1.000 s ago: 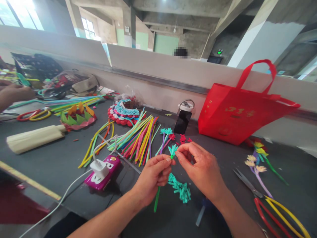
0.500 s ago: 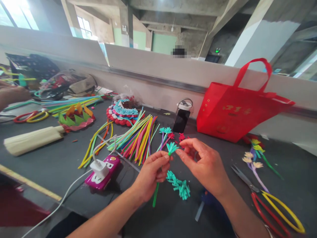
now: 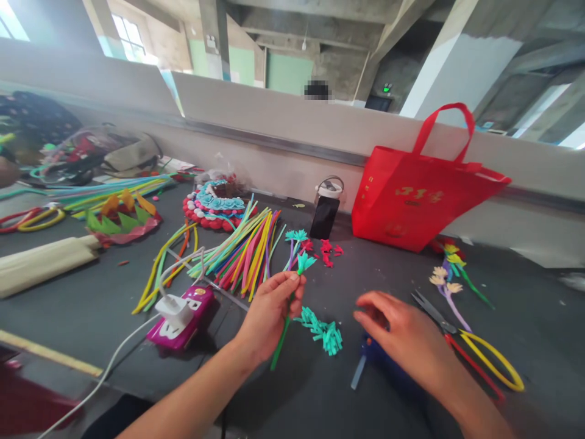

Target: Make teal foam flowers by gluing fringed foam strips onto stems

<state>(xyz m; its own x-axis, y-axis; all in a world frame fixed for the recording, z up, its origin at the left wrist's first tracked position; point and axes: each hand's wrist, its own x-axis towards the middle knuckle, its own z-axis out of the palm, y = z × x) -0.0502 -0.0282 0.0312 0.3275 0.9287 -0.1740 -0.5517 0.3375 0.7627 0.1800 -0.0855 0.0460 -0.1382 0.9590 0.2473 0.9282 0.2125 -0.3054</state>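
My left hand (image 3: 270, 311) pinches a green stem topped with a small teal fringed flower (image 3: 303, 263), held upright above the dark table (image 3: 91, 305). My right hand (image 3: 404, 336) hovers low to the right with its fingers loosely curled and nothing in them, above a blue tool (image 3: 365, 360) that it partly hides. A pile of teal fringed pieces (image 3: 322, 331) lies on the table between the two hands. Scissors with red and yellow handles (image 3: 475, 356) lie just right of my right hand.
A bundle of coloured stems (image 3: 247, 250) and a magenta power strip with a white plug (image 3: 180, 314) lie to the left. A red tote bag (image 3: 411, 201), a dark bottle (image 3: 323, 213), finished flowers (image 3: 450, 274) and a round flower arrangement (image 3: 214, 207) stand further back.
My right hand has let go of the teal flower top and dropped down to the right toward the blue tool. My left hand keeps the stem. The view has shifted slightly.
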